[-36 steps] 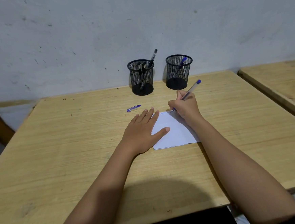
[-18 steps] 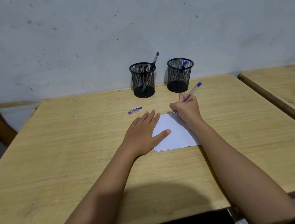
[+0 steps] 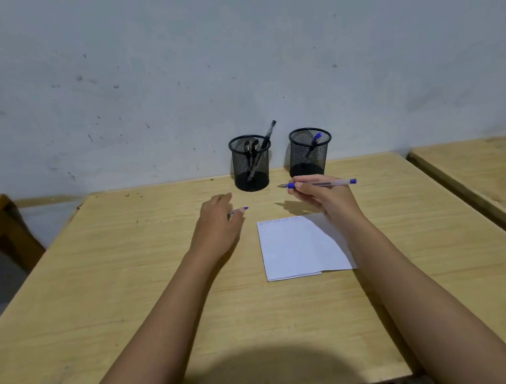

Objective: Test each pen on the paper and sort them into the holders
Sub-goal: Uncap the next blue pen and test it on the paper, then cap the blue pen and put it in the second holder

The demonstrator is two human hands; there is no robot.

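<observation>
Two hands | right hand holds blue pen level above desk | left hand over pen cap, grip unclear

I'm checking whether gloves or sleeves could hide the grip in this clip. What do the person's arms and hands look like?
Both arms are bare from the bottom edge of the picture to the fingertips: no sleeves, gloves, watch, rings or bands show on the left hand or the right hand. The forearms are slim and unmarked. Nails are too small to judge.
</observation>
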